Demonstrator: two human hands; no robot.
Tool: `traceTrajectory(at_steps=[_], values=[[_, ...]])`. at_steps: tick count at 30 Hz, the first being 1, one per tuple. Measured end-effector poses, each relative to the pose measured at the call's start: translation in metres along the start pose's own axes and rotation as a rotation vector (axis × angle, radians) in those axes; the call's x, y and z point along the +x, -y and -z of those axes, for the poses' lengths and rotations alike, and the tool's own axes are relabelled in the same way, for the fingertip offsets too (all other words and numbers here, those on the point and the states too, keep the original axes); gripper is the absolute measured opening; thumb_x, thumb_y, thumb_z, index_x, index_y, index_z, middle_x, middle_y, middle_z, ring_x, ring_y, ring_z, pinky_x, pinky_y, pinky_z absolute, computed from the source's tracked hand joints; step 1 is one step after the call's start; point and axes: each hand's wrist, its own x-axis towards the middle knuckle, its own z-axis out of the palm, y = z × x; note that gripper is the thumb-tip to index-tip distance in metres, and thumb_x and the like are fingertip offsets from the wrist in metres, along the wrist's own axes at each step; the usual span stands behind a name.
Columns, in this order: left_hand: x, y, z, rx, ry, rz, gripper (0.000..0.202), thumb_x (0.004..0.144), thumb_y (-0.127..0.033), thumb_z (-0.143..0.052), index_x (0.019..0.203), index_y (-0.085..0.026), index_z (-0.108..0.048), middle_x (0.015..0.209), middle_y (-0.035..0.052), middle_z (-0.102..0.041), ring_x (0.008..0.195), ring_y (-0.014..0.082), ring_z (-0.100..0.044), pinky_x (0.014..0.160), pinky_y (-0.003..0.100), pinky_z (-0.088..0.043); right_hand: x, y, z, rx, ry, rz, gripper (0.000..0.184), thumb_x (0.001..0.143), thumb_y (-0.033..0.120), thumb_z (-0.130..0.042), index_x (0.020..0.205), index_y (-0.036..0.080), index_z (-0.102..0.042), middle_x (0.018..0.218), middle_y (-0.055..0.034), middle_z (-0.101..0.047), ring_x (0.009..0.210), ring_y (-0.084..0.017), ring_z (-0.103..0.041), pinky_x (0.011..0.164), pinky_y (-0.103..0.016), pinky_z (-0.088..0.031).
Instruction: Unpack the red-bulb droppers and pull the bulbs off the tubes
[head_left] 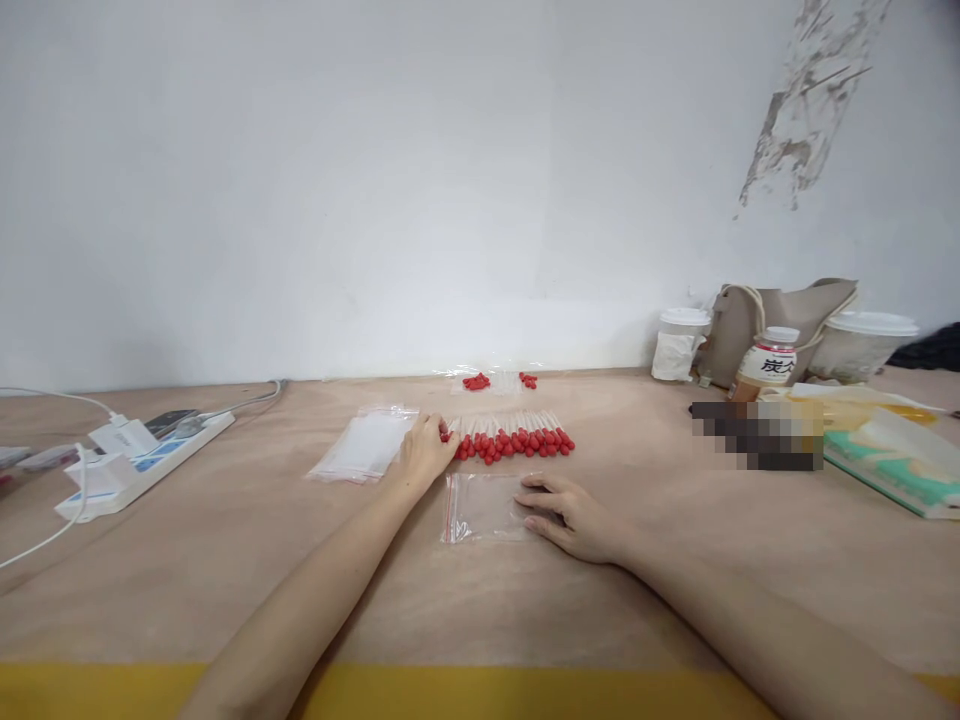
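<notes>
Behind the stick row (517, 440), bagged sticks (476, 382); before it, one bag (487, 510); left, a bag stack (361, 446), then a power strip (163, 457); well right, a bottle (768, 364).

Item 1: left forearm (337, 590), bare, is extended forward and angled inward; left hand (430, 447) is turned palm down, fingers bent, fingertips partly hidden. Item 2: right forearm (720, 595), bare, is likewise angled; right hand (574, 517) is lowered palm down, fingers parted.

Bright, diffuse light; glints on clear bag (487, 510); pixelated patch (765, 436) right
</notes>
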Motion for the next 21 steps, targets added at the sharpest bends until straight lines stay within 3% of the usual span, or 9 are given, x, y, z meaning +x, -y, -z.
traceTrajectory(at_steps=[7,10,16,21], values=[[0.006,0.006,0.007,-0.04,-0.008,-0.028,0.021,0.077,-0.038,-0.046,0.069,-0.019,-0.05,0.076,0.0037,-0.058,0.075,0.0177,-0.055,0.068,0.027,-0.038,0.0,0.001,0.001,0.003,-0.001,0.002,0.037,0.085,0.036,-0.041,0.113,0.019,-0.056,0.121,-0.0121,-0.048,0.11,-0.021,-0.047,0.094,-0.036,-0.037],[-0.006,0.009,0.019,-0.106,0.015,-0.092,0.024,0.079,-0.038,-0.043,0.066,-0.019,-0.049,0.072,0.0021,-0.056,0.072,0.0161,-0.053,0.067,0.027,-0.037,0.0,0.001,0.001,0.008,0.01,0.0,0.037,0.085,0.038,-0.041,0.114,0.02,-0.056,0.121,-0.012,-0.047,0.11,-0.021,-0.046,0.094,-0.037,-0.037],[-0.057,0.008,0.033,-0.298,0.265,-0.132,0.028,0.073,-0.046,-0.052,0.078,-0.02,-0.046,0.076,-0.0005,-0.052,0.066,0.0132,-0.048,0.059,0.024,-0.036,0.002,-0.004,0.001,0.04,0.068,0.033,0.041,0.085,0.042,-0.04,0.119,0.022,-0.052,0.125,-0.0104,-0.046,0.113,-0.021,-0.044,0.096,-0.038,-0.035],[-0.061,0.017,0.036,-0.492,0.564,-0.221,0.031,0.065,-0.041,-0.063,0.073,-0.018,-0.042,0.077,-0.0014,-0.048,0.064,0.0103,-0.043,0.058,0.022,-0.036,0.002,-0.008,0.0,0.052,0.148,0.091,0.042,0.084,0.043,-0.04,0.121,0.025,-0.049,0.132,-0.0066,-0.041,0.119,-0.02,-0.038,0.101,-0.038,-0.029]])
